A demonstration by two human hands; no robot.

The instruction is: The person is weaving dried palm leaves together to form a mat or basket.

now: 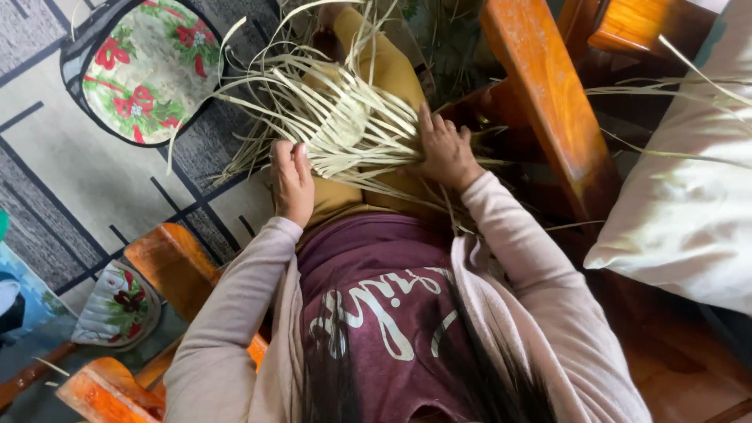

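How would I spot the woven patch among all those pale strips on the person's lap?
Start at the lap in mustard-yellow cloth, where the left hand and right hand press on a fan of pale straw strips. Between the hands, slightly above, lies the woven patch: there alone the strips cross in a tight lattice, while the others splay loose.

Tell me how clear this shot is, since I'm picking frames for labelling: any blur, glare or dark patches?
Head view: even, soft daylight, no hard shadows; both hands, left and right, and the straw strips look reasonably sharp; bright sheen on the orange wooden chair arm; the white cushion is nearly washed out; the top centre behind the strips is dark and murky.
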